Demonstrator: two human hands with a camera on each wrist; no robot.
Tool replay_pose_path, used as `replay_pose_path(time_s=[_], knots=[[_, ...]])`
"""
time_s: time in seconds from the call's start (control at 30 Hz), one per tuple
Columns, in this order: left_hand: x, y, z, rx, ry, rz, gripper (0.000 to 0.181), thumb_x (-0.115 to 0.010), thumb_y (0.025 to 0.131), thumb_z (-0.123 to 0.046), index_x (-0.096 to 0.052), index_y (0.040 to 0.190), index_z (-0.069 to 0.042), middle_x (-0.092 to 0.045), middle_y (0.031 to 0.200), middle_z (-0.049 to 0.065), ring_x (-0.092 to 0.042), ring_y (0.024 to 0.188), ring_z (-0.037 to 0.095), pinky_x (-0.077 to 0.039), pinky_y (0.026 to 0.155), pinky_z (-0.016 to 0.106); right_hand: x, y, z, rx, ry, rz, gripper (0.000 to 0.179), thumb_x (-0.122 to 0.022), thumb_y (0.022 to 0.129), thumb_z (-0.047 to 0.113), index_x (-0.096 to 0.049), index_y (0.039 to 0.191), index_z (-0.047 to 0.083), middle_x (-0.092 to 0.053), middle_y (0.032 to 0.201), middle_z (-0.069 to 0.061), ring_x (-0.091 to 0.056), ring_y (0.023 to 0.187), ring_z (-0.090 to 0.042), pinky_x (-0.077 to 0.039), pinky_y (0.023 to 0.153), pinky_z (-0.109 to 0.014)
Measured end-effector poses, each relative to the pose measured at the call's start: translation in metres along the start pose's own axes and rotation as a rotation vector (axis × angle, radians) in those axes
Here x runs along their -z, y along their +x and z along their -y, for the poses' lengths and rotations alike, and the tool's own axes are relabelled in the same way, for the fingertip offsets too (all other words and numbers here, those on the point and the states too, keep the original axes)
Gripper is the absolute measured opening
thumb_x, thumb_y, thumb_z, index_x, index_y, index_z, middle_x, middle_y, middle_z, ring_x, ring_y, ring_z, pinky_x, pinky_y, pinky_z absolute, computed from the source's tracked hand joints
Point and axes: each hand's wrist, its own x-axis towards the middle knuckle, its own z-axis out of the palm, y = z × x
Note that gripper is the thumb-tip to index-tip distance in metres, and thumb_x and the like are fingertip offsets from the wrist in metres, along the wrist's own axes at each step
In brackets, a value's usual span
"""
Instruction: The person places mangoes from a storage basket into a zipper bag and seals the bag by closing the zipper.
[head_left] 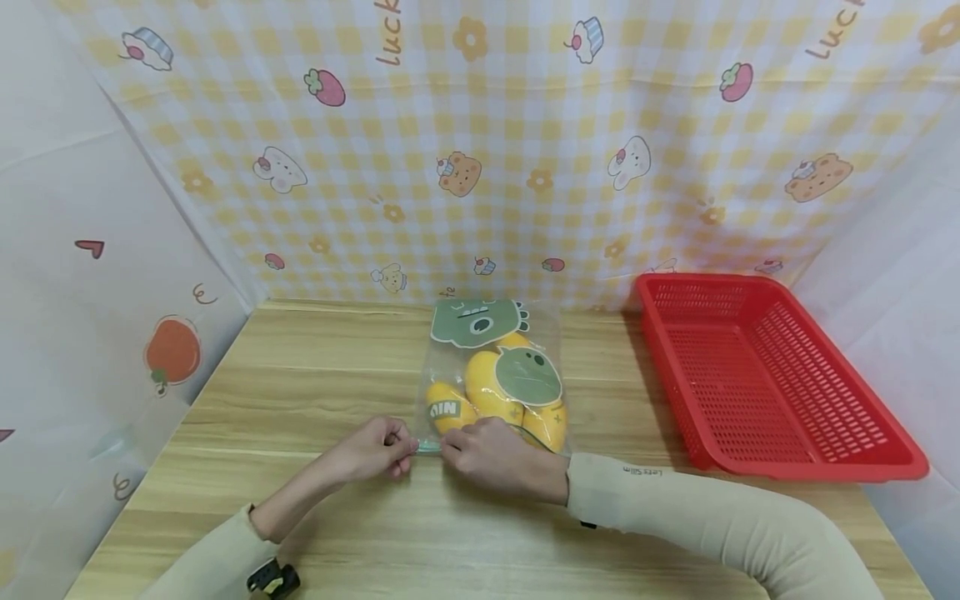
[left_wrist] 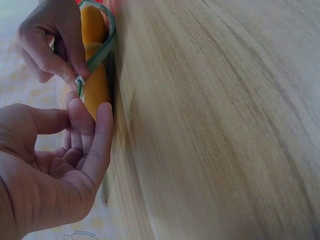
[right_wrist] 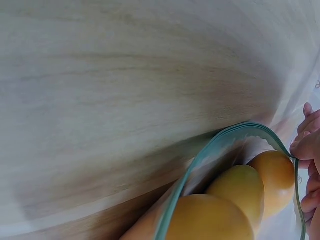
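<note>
A clear zip bag point(head_left: 551, 333) with green cartoon prints lies on the table, its green-edged mouth toward me. Several smooth yellow oval fruits point(head_left: 483, 379) fill it. At the bag's left front corner my left hand point(head_left: 384, 448) pinches the end of the zip strip point(head_left: 429, 447) between thumb and fingers. My right hand point(head_left: 491, 454) pinches the same strip just to the right, in the left wrist view with thumb and finger on it. Further right the mouth gapes, and the right wrist view looks in past the green rim point(right_wrist: 185, 187) at the fruits point(right_wrist: 237, 192).
A red plastic basket point(head_left: 678, 412) with slotted walls stands on the right of the wooden table point(head_left: 322, 350). Behind the table hangs a yellow checked curtain point(head_left: 510, 125). White printed sheets point(head_left: 97, 317) close off the sides.
</note>
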Motion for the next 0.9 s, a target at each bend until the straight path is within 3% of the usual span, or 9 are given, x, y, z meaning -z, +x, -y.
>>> replay_pose_path(time_s=[0.9], knots=[[0.0,0.0,0.002,-0.006,0.011,-0.009,0.016,-0.056,0.103,-0.003,-0.058,0.091,0.006,-0.063,0.073,0.007,-0.059,0.066,0.012,-0.053,0.057,0.021,0.004,-0.012,-0.004,0.001,0.057,0.019,0.009,-0.073,0.091,0.01,-0.076,0.099,0.011,-0.069,0.088,0.004,-0.065,0.071,-0.009,-0.056,0.06,-0.022]])
